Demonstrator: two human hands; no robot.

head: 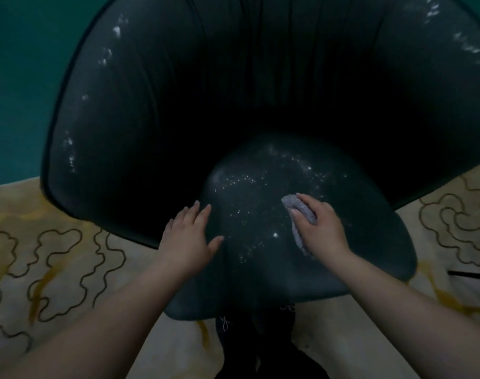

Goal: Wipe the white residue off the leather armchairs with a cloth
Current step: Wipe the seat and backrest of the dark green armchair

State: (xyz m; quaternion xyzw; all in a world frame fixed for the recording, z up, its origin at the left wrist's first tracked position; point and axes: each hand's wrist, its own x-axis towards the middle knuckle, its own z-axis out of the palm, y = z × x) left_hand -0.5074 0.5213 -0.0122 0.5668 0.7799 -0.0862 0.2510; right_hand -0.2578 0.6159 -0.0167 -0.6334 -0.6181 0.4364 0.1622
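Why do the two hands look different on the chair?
The right hand holds a grey cloth, its fingers curled over it; the left hand holds nothing.
The left hand lies flat with straight, spread fingers near the seat's left edge; the right hand sits further right, beside the white specks.
Both are bare and rest on the dark seat cushion.

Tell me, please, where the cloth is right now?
In the head view, the cloth lies on the right side of the seat, gripped under the right hand, beside the white specks.
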